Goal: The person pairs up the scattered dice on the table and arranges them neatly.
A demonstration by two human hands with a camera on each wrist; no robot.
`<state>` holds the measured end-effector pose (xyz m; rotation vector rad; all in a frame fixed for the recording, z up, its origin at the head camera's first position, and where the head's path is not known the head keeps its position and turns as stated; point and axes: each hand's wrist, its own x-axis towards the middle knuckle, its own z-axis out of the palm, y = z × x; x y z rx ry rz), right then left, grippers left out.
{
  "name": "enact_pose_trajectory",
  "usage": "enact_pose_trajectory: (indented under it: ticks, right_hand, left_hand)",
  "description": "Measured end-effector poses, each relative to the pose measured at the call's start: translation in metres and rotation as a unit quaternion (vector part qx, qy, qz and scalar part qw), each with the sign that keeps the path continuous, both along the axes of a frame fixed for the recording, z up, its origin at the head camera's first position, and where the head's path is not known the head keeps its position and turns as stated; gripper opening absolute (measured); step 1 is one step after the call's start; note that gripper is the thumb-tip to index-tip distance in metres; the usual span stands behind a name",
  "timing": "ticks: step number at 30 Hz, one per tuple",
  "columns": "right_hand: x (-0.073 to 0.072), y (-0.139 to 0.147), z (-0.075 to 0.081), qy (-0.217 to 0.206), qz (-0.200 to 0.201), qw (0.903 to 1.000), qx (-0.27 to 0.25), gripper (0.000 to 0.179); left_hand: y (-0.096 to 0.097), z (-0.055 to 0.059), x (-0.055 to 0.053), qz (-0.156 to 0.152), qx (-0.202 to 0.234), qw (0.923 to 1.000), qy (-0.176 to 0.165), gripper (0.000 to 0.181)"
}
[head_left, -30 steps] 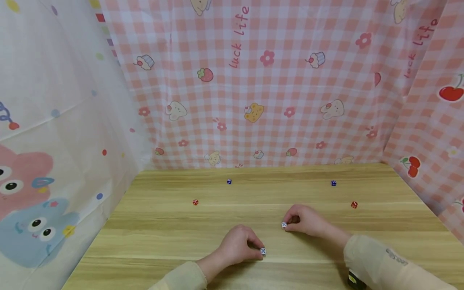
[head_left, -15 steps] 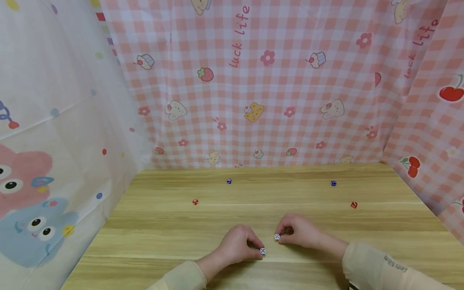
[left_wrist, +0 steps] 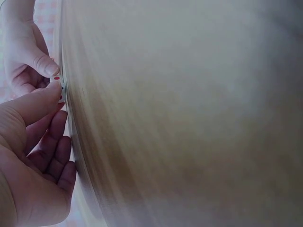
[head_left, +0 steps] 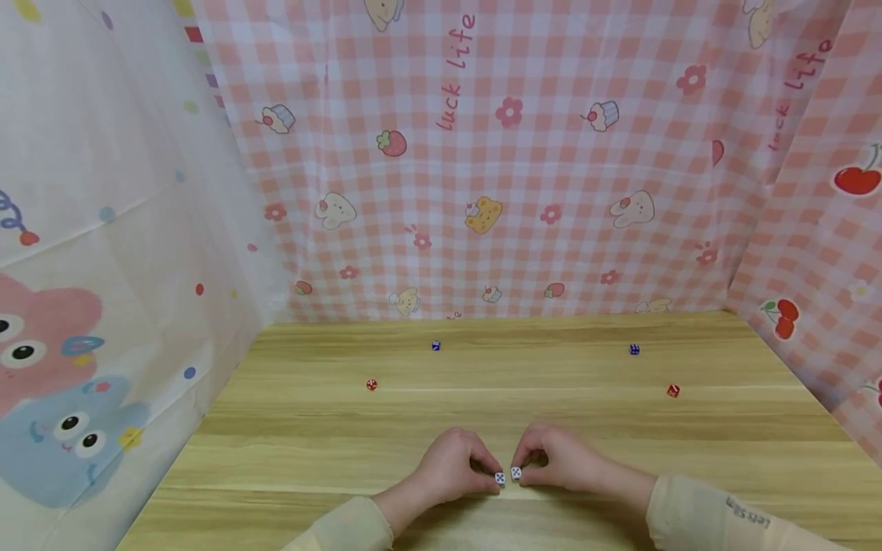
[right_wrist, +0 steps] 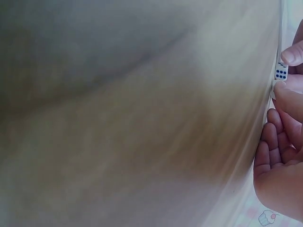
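Low in the middle of the head view, my left hand (head_left: 451, 468) pinches a white die (head_left: 499, 478) between thumb and index finger, down at the tabletop. Facing it, my right hand (head_left: 561, 459) pinches a second white die (head_left: 516, 473) the same way. A narrow gap parts the two dice, and each shows a face of several dark pips upward. In the left wrist view, red pips show on a white die (left_wrist: 57, 78) by the thumb tips. The right wrist view has a white die (right_wrist: 281, 72) with several blue pips, partly covered by fingers.
Farther back on the wooden table (head_left: 310, 444) lie a blue die (head_left: 436, 346) and a red die (head_left: 372, 385) on the left. Another blue die (head_left: 634, 350) and red die (head_left: 673, 391) lie on the right. A checked curtain (head_left: 510, 168) hangs behind the table.
My right hand has come toward me and to the left with its white die, closing up to the left one. The left hand and the coloured dice have stayed put.
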<state>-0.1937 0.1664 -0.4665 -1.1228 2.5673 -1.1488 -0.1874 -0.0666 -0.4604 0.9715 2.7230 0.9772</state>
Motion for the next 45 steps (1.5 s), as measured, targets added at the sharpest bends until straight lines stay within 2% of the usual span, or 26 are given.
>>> enact_pose_trajectory:
  ticks: [9,15,18,22,25,31,34,38,45]
  right_hand:
    - [0.005,-0.007,-0.002,0.007,0.011,0.9999,-0.008,0.012]
    - [0.006,-0.008,-0.001,-0.012,0.003,0.9999,-0.01,0.013]
    - [0.006,-0.009,-0.001,-0.017,-0.001,0.9998,-0.007,0.013]
    - [0.006,-0.009,-0.001,-0.017,-0.001,0.9998,-0.005,0.012]
    - [0.006,-0.009,0.0,-0.02,-0.001,0.9998,-0.004,0.012]
    - [0.006,-0.01,0.0,-0.028,-0.003,0.9996,0.0,0.012]
    - [0.006,-0.01,0.0,-0.026,-0.002,0.9996,-0.001,0.012]
    - [0.006,-0.01,0.0,-0.028,-0.004,0.9996,0.0,0.012]
    - [0.005,-0.01,-0.001,-0.025,-0.004,0.9997,0.001,0.012]
  left_hand:
    - [-0.004,0.0,-0.002,-0.01,0.001,0.9998,-0.017,0.015]
    - [-0.013,-0.003,-0.005,-0.023,0.022,0.9985,-0.044,0.016]
    - [-0.022,-0.003,-0.007,-0.015,0.035,0.9974,-0.061,0.017]
    - [-0.036,-0.002,-0.01,0.014,0.055,0.9937,-0.096,0.018]
    - [-0.049,0.0,-0.013,0.034,0.072,0.991,-0.108,0.018]
    - [-0.077,0.005,-0.029,0.066,0.087,0.9891,-0.098,0.021]
    - [-0.092,0.008,-0.038,0.097,0.099,0.9857,-0.096,0.021]
    - [-0.109,0.01,-0.048,0.15,0.119,0.9775,-0.09,0.021]
    - [-0.133,0.013,-0.062,0.239,0.138,0.9576,-0.081,0.017]
